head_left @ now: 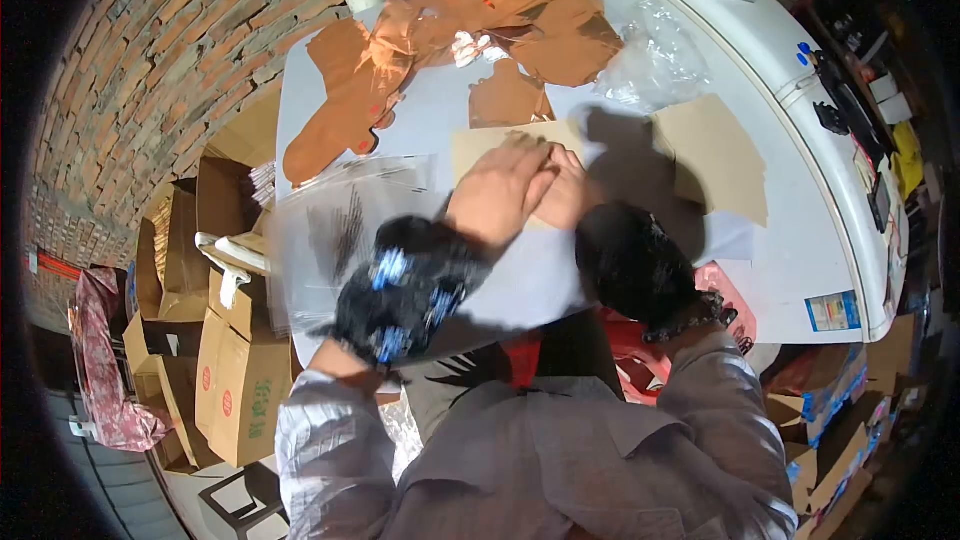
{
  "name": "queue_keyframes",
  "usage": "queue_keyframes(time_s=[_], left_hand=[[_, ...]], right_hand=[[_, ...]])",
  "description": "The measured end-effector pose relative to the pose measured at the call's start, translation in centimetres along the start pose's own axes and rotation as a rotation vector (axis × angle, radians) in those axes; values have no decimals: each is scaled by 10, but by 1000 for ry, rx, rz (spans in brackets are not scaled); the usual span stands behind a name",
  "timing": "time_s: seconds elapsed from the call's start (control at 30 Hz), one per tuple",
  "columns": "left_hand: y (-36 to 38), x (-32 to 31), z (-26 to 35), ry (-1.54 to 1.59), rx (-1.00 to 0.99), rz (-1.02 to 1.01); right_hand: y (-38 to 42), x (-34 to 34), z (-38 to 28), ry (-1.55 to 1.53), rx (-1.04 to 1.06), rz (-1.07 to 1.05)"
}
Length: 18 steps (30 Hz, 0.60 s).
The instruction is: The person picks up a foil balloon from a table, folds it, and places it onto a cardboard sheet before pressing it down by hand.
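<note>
My left hand (pixel 503 188) lies over a tan sheet (pixel 480 148) on the white table, fingers extended and close together. Against it rests my right hand (pixel 562 192), also flat on the sheet; the fingertips of both overlap, so part of the right fingers is hidden. Neither hand visibly grips anything. Just beyond the sheet is a small brown piece (pixel 510 98). To the left, clear plastic sleeves (pixel 350 210) are stacked at the table edge. Another tan sheet (pixel 715 155) sits on the right, partly in shadow.
Large brown cut-out pieces (pixel 350 90) spread over the far side of the white table (pixel 620 110). A crumpled clear plastic bag (pixel 660 55) lies at the back right. A white fridge-like unit (pixel 800 100) borders the right. Cardboard boxes (pixel 240 380) stand on the left, beside a brick wall (pixel 150 60).
</note>
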<state>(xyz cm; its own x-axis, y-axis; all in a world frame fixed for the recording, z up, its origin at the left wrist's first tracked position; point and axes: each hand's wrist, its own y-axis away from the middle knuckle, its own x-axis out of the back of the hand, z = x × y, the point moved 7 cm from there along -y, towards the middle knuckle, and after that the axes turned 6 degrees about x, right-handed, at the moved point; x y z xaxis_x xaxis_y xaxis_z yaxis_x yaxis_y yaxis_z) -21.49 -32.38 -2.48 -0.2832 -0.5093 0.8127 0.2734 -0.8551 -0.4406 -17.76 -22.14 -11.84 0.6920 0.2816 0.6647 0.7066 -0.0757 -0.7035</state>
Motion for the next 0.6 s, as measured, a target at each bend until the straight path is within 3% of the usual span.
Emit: queue_keyframes(time_s=[0.03,0.1,0.13,0.17,0.27,0.37,0.47,0.57,0.6], left_hand=[[-14,-16,-13,5,-28,-21],[-39,-54,-44,-76,2,-191],[-51,-64,-55,-67,76,-273],[-58,-75,-66,-58,152,-357],[-68,-89,-80,-256,70,-456],[-73,-85,-79,-519,-14,-433],[-88,-62,-85,-618,91,-381],[-83,-49,-154,-3,326,-59],[-80,-47,-171,-21,411,-64]], right_hand=[[0,-6,0,145,26,10],[-5,13,-13,138,118,-26],[-5,9,-12,185,94,-163],[-7,13,-15,182,94,-133],[-16,25,-26,147,99,-59],[-17,21,-25,145,56,-155],[-16,22,-24,122,71,-72],[-18,24,-26,90,58,-99],[-18,23,-25,89,61,-103]])
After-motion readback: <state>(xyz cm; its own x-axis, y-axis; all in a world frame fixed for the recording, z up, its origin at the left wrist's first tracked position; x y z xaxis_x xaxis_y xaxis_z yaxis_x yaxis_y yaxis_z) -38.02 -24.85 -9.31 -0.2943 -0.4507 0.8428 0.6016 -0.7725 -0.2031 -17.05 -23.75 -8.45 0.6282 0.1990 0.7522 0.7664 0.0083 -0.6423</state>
